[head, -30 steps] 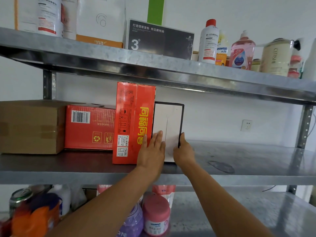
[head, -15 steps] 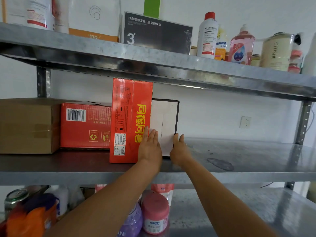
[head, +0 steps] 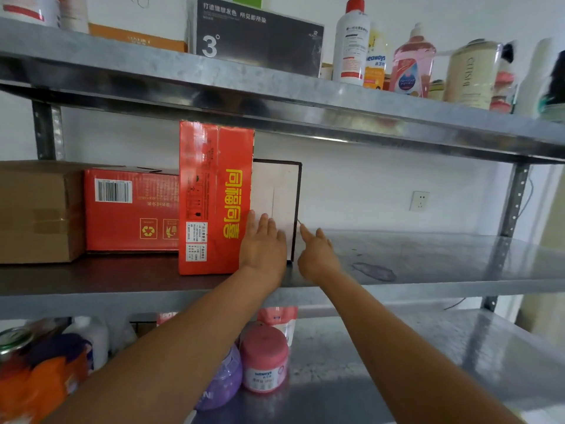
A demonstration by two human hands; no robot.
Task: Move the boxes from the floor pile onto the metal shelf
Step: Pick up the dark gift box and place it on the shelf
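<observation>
1. A metal shelf point(head: 428, 261) stands against a white wall point(head: 367, 185) that carries a socket point(head: 419, 201); its middle level is bare steel on the right.
2. On the left of that level sits a brown cardboard box point(head: 33, 212), with a low red box point(head: 131, 209) touching its right side.
3. A tall red box point(head: 214, 197) stands upright next, nearer the front edge, its top close under the level above.
4. The white box point(head: 275, 191), dark along its rim, stands upright against the tall red box's right side, set slightly further back.
5. The left hand point(head: 263, 249) lies flat on the white box's front face, fingers straight and together, holding nothing.
6. The right hand point(head: 316, 252) is beside the box's right edge, forefinger stretched toward it, the other fingers loose; whether the tip touches cannot be told.
7. The level below holds a pink jar point(head: 264, 359) and a purple container point(head: 223, 377).
</observation>
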